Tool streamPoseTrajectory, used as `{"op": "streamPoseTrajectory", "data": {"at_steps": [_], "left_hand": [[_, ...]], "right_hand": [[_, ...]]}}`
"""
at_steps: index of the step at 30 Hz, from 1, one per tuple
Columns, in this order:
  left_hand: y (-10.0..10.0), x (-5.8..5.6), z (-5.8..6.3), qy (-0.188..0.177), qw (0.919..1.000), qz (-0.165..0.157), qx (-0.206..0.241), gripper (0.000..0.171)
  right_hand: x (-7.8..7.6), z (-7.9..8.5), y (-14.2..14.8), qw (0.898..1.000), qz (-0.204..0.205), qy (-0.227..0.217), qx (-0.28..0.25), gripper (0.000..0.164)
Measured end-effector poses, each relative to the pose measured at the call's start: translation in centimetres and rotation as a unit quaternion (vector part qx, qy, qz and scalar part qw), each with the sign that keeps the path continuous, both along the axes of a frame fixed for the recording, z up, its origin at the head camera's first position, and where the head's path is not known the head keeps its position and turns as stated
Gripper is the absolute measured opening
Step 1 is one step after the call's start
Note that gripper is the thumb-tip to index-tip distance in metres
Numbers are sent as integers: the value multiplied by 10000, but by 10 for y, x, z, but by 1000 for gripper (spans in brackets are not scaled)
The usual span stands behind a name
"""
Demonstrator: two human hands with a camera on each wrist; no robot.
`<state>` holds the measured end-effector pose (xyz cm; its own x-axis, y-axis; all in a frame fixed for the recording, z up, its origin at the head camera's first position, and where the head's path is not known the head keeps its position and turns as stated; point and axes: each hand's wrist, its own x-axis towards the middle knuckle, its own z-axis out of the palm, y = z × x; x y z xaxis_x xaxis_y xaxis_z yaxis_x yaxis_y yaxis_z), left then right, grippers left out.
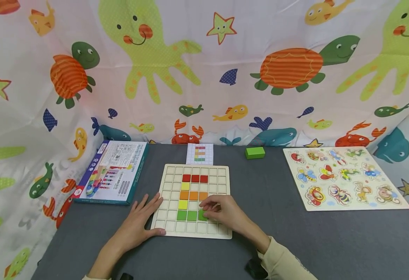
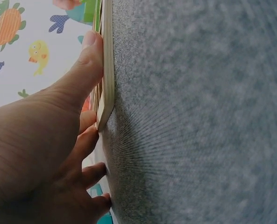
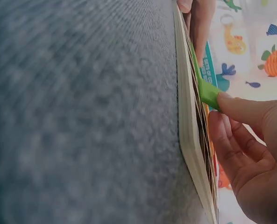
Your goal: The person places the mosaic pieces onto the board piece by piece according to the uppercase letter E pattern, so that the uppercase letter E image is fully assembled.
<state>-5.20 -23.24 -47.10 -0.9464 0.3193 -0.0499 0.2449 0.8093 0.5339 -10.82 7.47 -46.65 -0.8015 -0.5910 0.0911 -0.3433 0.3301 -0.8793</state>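
Observation:
A wooden grid board (image 1: 222, 230) lies on the grey table with rows of red (image 1: 195, 178), orange (image 1: 193, 195) and green squares (image 1: 186, 215), plus two yellow squares (image 1: 184, 195) at the left of the pattern. My right hand (image 1: 223, 212) pinches a green block (image 3: 209, 93) between thumb and fingers; it is tilted at the board's surface, right of two green squares. Spread along the board's left side is my left hand (image 1: 139, 221), fingers extended. Its thumb (image 2: 84, 65) rests against the board's near edge in the left wrist view.
Behind the board lies a pattern card (image 1: 200, 154). A green block (image 1: 255, 153) sits at the table's back, right of the card. An insect picture board (image 1: 346, 177) lies at the right, a boxed toy (image 1: 111, 173) at the left. A printed curtain (image 1: 204, 70) hangs behind.

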Motion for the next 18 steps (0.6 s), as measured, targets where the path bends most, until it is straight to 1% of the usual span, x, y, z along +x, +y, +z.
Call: {"op": "streamPoseTrajectory", "data": {"at_steps": [4, 8, 10, 14, 18], "left_hand": [[0, 0, -1, -16, 10000, -2, -2, 96], [1, -1, -2, -41, 10000, -2, 3, 96], [0, 1, -3, -67, 10000, -8, -19, 97], [0, 4, -4, -124, 9999, -17, 4, 98], [1, 6, -2, -33, 10000, -8, 60, 97]], "right_hand": [[0, 0, -4, 9994, 103, 102, 327, 16], [1, 1, -6, 9971, 101, 323, 688, 15], [3, 1, -7, 9959, 94, 349, 824, 16], [8, 1, -7, 9952, 99, 338, 918, 16], [9, 3, -6, 9955, 154, 287, 893, 16]]}}
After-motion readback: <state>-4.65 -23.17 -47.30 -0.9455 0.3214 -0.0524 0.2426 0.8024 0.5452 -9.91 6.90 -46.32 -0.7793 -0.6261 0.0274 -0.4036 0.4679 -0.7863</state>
